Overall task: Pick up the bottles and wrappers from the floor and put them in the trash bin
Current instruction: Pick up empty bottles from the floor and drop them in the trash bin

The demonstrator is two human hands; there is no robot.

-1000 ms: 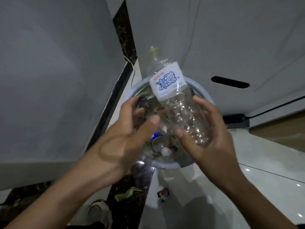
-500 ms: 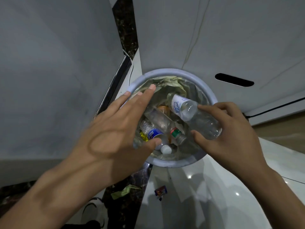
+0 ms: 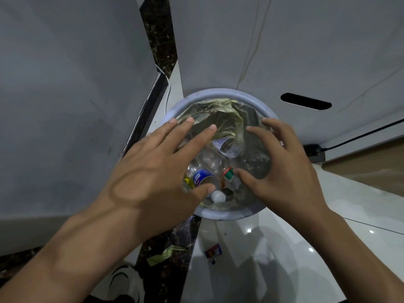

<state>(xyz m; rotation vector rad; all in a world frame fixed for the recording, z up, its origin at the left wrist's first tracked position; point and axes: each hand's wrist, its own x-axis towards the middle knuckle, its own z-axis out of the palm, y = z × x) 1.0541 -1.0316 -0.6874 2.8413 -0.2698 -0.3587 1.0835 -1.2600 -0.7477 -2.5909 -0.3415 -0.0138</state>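
— What are the hands doing?

— Both are hanging over the round trash bin [image 3: 220, 216]. The left hand [image 3: 153, 178] is spreading its fingers flat at the bin's 9 o'clock side, its grip open and holding nothing. The right hand [image 3: 282, 169] is curling loosely at 3 o'clock, fingers apart, also holding nothing.

— Where are the bottles?

— Inside the bin, lying in a pile on the crinkly bag [image 3: 223, 114]. A clear bottle with a white label [image 3: 229, 147] is lying between the two hands. A blue-label bottle [image 3: 202, 178] is peeking out under the left thumb, and a green-and-red-label bottle [image 3: 230, 174] is sitting beside the right thumb.

— What is getting in the way?

— The hands are hiding much of the pile.

— Anything on the floor?

— A green wrapper [image 3: 162, 254] is lying at the bin's 7 o'clock. A small colourful wrapper [image 3: 213, 252] is lying at 6 o'clock on the shiny floor [image 3: 284, 259].
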